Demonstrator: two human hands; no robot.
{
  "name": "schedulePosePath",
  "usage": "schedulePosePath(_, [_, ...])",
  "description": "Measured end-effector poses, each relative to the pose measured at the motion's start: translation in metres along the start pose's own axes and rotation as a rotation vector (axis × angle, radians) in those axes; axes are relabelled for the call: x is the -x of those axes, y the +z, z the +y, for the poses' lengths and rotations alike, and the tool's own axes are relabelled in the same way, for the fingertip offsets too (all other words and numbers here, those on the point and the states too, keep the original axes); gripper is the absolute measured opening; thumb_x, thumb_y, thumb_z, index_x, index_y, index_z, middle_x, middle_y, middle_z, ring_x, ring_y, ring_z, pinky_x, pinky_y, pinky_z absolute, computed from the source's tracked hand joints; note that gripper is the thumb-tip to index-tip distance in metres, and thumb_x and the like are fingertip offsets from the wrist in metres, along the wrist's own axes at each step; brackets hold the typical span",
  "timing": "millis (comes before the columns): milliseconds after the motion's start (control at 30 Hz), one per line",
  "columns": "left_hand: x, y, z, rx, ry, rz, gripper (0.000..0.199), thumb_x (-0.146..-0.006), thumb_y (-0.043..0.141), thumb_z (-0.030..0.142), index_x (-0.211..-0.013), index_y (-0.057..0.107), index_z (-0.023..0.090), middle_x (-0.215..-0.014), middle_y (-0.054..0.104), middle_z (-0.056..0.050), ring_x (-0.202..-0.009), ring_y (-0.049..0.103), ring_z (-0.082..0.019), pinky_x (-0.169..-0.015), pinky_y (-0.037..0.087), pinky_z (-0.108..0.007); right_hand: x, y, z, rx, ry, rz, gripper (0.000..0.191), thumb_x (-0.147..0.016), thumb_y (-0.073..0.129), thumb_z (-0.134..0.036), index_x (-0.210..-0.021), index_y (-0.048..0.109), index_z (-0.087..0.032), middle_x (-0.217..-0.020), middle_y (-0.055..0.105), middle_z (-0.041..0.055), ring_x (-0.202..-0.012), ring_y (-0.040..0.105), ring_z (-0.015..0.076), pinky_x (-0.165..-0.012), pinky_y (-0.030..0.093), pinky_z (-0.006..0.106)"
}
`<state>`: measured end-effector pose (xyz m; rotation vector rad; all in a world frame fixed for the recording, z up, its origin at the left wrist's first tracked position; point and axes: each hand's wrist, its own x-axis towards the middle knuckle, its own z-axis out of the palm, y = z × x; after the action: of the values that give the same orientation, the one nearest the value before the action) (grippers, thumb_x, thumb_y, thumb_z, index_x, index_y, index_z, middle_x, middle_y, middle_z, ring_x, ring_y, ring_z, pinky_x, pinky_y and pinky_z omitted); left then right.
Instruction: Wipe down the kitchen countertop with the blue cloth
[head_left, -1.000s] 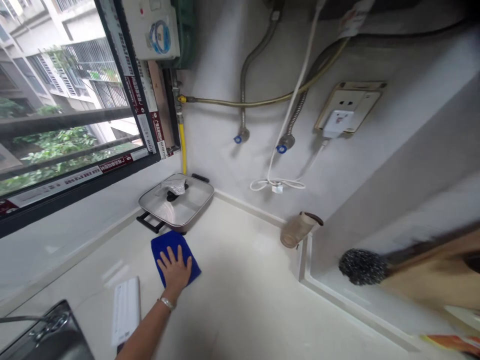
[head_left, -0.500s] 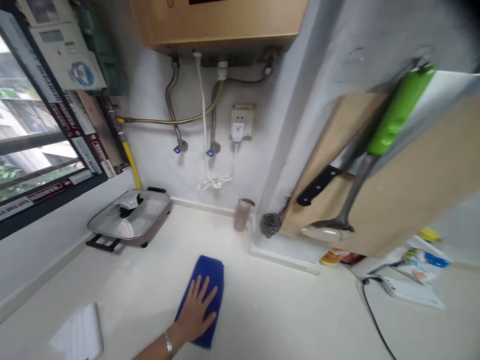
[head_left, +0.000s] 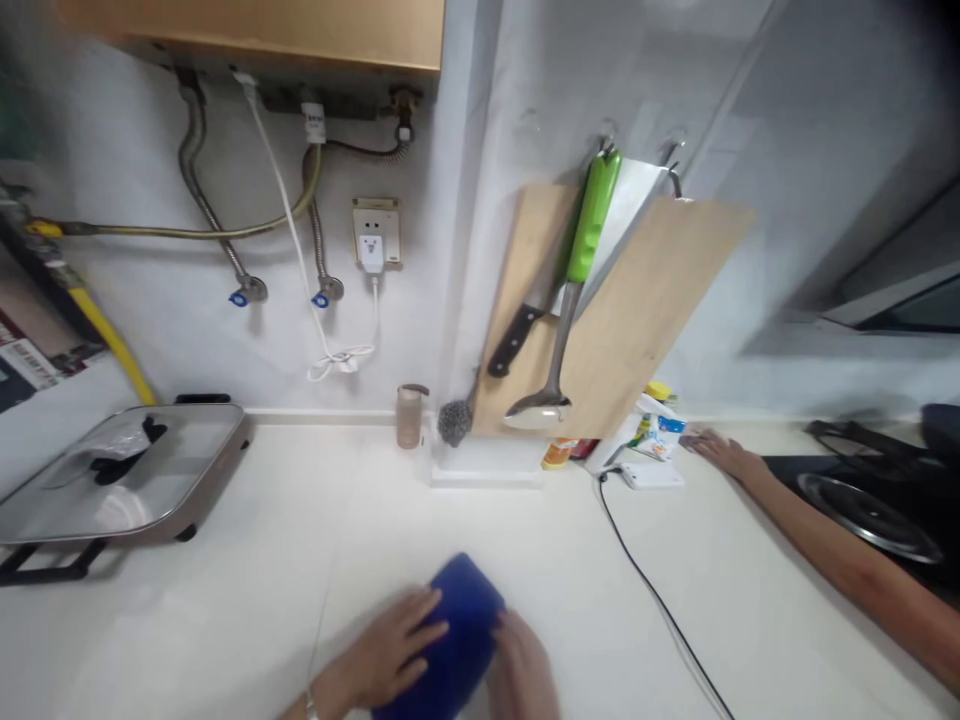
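At my remote viewing post, I see two bare hands meet over a blue cloth [head_left: 465, 625] on a pale kitchen counter [head_left: 315, 510], near its front edge as framed. I judge the step in hand to be handling the cloth against the counter, either wiping or refolding; one blurred instant cannot settle which. The left hand [head_left: 386, 650], bracelet at the wrist, lies with loosely spread fingers across the cloth's left side, unclenched. The right hand [head_left: 525, 665] has its fingertips at the opposite edge; motion blur and the angle hide the thumb, so I cannot tell whether it pinches or merely touches. As I read it, the next move calls for both hands to work together, with the cloth held flat and clear of the black cable [head_left: 660, 600] to the right. Another person's hand [head_left: 724, 452] reaches in from the right, beside a small packet [head_left: 662, 436]; what lies under its fingers is too blurred to name.
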<state>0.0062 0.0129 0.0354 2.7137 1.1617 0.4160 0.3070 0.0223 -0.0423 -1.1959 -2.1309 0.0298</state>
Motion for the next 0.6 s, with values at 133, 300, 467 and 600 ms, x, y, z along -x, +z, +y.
schedulePosePath(133, [0.046,-0.003,-0.037,-0.146,-0.400,0.187,0.052,-0.100,0.037,0.032,-0.152,0.034,0.029,-0.162,0.028,-0.006,-0.149,0.025,-0.025,-0.120,0.033,-0.044,-0.050,0.029,-0.078,-0.019,0.000,-0.256,0.058,-0.092,0.048,-0.029,-0.148,0.041,-0.017,-0.163,0.024,0.0160,-0.150,0.018,0.0410,-0.116,0.031,0.066])
schedulePosePath(300, [0.110,-0.004,-0.075,-0.253,-0.965,0.338,0.063,-0.098,0.025,0.046,-0.143,0.048,0.010,-0.156,0.032,-0.022,-0.150,0.015,-0.038,-0.119,0.025,-0.058,-0.067,0.041,-0.090,-0.018,-0.005,-0.420,0.080,-0.091,0.051,-0.045,-0.157,0.018,-0.015,-0.165,0.005,0.0157,-0.151,0.005,0.0423,-0.120,0.021,0.066])
schedulePosePath(467, [0.141,-0.017,-0.074,-0.256,-1.357,0.313,0.069,-0.096,0.016,0.053,-0.149,0.041,0.017,-0.158,0.027,-0.023,-0.149,0.015,-0.042,-0.116,0.018,-0.064,-0.064,0.031,-0.020,0.098,0.024,-0.306,0.080,-0.094,0.043,-0.044,-0.157,0.011,-0.006,-0.164,0.008,0.0215,-0.152,0.007,0.0383,-0.120,0.025,0.062])
schedulePosePath(600, [0.144,-0.012,-0.075,-0.231,-1.497,0.232,0.069,-0.095,0.016,0.055,-0.153,0.031,0.021,-0.162,0.018,-0.020,-0.148,0.014,-0.047,-0.114,0.015,-0.067,-0.069,0.019,0.041,0.210,0.088,-0.236,0.074,-0.096,0.040,-0.045,-0.154,0.022,-0.004,-0.163,0.013,0.0231,-0.152,0.010,0.0369,-0.120,0.026,0.059])
